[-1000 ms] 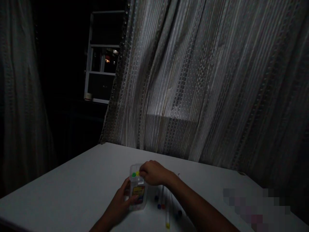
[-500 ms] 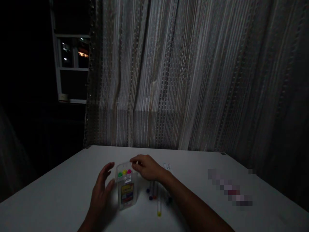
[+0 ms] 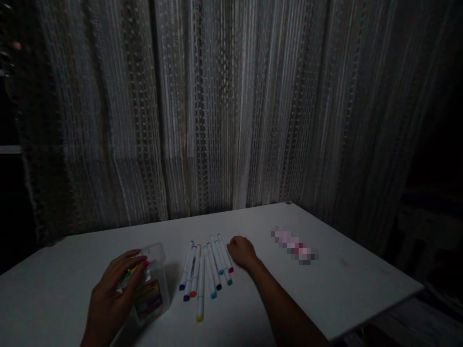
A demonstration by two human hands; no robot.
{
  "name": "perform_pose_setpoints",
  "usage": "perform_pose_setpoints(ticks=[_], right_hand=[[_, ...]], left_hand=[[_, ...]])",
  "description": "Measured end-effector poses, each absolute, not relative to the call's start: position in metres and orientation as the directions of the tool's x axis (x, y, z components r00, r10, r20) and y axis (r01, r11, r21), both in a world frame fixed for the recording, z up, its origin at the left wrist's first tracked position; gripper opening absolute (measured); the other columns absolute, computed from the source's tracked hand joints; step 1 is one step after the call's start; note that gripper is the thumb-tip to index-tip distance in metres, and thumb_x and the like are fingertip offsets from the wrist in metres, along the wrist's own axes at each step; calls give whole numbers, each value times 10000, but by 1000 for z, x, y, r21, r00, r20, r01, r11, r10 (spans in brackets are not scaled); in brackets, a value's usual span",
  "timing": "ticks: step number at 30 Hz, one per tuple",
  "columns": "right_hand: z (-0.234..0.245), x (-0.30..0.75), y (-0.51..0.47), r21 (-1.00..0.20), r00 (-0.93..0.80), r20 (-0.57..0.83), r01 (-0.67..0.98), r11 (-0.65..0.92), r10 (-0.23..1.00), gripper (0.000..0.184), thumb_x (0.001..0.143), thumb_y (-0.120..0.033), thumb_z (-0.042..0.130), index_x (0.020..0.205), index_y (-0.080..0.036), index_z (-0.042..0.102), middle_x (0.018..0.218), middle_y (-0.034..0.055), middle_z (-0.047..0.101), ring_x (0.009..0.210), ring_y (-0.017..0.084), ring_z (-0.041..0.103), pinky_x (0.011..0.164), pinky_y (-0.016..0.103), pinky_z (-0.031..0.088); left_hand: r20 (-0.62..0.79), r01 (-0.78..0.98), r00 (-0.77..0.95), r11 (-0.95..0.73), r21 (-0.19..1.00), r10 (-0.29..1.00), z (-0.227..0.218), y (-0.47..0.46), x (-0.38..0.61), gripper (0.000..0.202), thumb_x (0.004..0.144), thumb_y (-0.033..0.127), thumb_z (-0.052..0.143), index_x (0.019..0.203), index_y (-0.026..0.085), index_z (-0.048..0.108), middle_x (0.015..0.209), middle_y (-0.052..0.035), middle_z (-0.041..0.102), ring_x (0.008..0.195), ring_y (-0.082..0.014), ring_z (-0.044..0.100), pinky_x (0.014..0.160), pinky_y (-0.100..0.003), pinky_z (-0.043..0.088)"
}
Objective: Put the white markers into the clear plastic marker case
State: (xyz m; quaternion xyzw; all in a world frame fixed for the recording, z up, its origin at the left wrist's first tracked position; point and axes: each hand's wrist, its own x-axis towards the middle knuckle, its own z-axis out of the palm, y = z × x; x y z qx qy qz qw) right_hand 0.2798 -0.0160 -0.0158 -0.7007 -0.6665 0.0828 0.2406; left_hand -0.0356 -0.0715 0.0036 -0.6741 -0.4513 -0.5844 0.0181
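Note:
A clear plastic marker case (image 3: 163, 284) with a printed label stands on the table, tilted slightly. My left hand (image 3: 112, 294) is closed over its left side and top, fingers by the green, yellow and pink caps of the markers (image 3: 146, 263) inside. Several white markers (image 3: 201, 284) with coloured caps lie loosely side by side to the right of the case, caps towards me. My right hand (image 3: 243, 251) rests with curled fingers at the right end of this row, by the red-capped marker (image 3: 226, 255). Its fingertips are hidden, so I cannot make out what they hold.
The white table (image 3: 289, 299) has its right edge in view. A pixelated pink and red object (image 3: 293, 243) lies to the right of my right hand. A woven curtain (image 3: 217, 106) hangs behind the table's far edge. The room is dim.
My right hand has left the top of the case and moved right, beyond the loose markers. My left hand has closed onto the case. The view has turned right.

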Motion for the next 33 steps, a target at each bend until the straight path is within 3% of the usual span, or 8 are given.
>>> perform_pose_setpoints(ticks=[6, 16, 23, 33], right_hand=[[-10, 278, -24, -388, 22, 32, 922, -8, 999, 241, 710, -331, 570, 825, -156, 688, 861, 108, 701, 811, 203, 640, 635, 263, 402], [-4, 273, -27, -342, 58, 10, 938, -51, 998, 292, 753, -318, 507, 912, -125, 658, 913, 141, 688, 865, 224, 638, 651, 280, 417], [3, 276, -31, -323, 15, -57, 946, -32, 998, 318, 677, -349, 583, 897, -129, 651, 897, 124, 690, 827, 234, 641, 597, 269, 399], [1, 269, -31, -311, 151, 56, 942, -127, 987, 227, 737, -270, 568, 897, -128, 642, 916, 151, 672, 866, 235, 621, 649, 272, 400]], left_hand=[[797, 597, -199, -574, 560, 570, -1, -73, -28, 313, 762, 504, 549, 838, 208, 616, 997, -65, 600, 946, -225, 573, 878, -392, 454], [857, 594, -181, -641, 487, 483, 7, -78, -17, 221, 805, 408, 539, 820, 200, 612, 933, -50, 592, 931, -203, 564, 845, -364, 447], [805, 592, -225, -579, 560, 549, 5, -77, -20, 236, 787, 439, 539, 801, 209, 593, 951, -41, 585, 950, -211, 560, 856, -358, 443], [785, 569, -243, -572, 592, 570, 5, -77, -20, 235, 786, 439, 531, 821, 208, 553, 977, -49, 576, 971, -213, 560, 850, -334, 444]])
